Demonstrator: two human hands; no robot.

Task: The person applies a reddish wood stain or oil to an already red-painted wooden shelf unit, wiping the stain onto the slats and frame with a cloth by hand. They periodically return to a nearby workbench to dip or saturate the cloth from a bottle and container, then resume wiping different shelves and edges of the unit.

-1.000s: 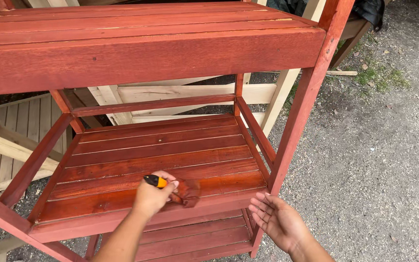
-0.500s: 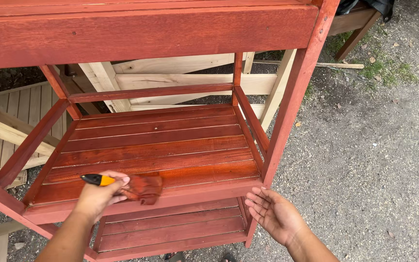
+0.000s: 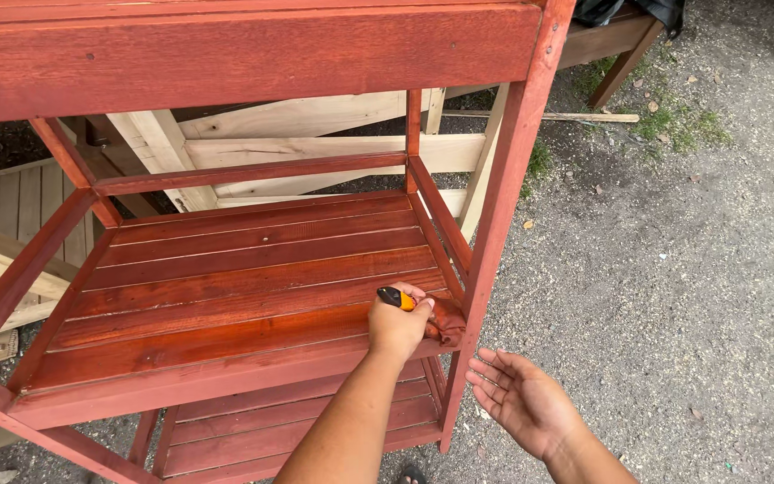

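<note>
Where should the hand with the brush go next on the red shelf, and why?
Probably back leftward along the front slat. The left hand holds the orange-handled brush at the right end of the middle shelf, against the corner post. The right hand is open and empty.

The slatted middle shelf (image 3: 226,287) of the red-stained wooden rack (image 3: 503,179) carried a brush (image 3: 432,315), which lay at the shelf's front right corner under the left hand (image 3: 398,324) gripping it, beside the corner post.
</note>
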